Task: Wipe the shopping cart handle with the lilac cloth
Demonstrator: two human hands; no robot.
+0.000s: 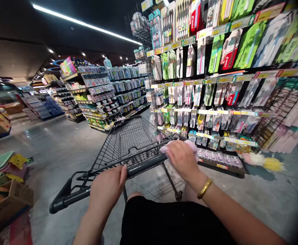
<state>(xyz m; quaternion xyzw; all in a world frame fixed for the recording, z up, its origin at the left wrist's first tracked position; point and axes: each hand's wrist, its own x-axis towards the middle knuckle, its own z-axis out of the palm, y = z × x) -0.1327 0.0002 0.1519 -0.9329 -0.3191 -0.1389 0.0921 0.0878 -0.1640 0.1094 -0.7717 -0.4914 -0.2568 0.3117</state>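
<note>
A dark grey wire shopping cart [130,136] stands right in front of me, with nothing visible in its basket. My left hand [107,185] is wrapped round the left half of its handlebar [146,165]. Toward the handlebar's right end, my right hand [181,158] is closed over a light pink cloth [192,146], which bunches out on both sides of the fingers. The cloth lies against the bar; the fingertips underneath are hidden. A gold bangle [205,188] circles the right wrist.
A tall rack of packaged toothbrushes [217,54] rises close on the right, with a low row of boxes [220,158] at its foot. Stocked shelves [95,88] stand ahead. Cardboard boxes [18,200] sit at the left. Grey floor [62,146] runs between.
</note>
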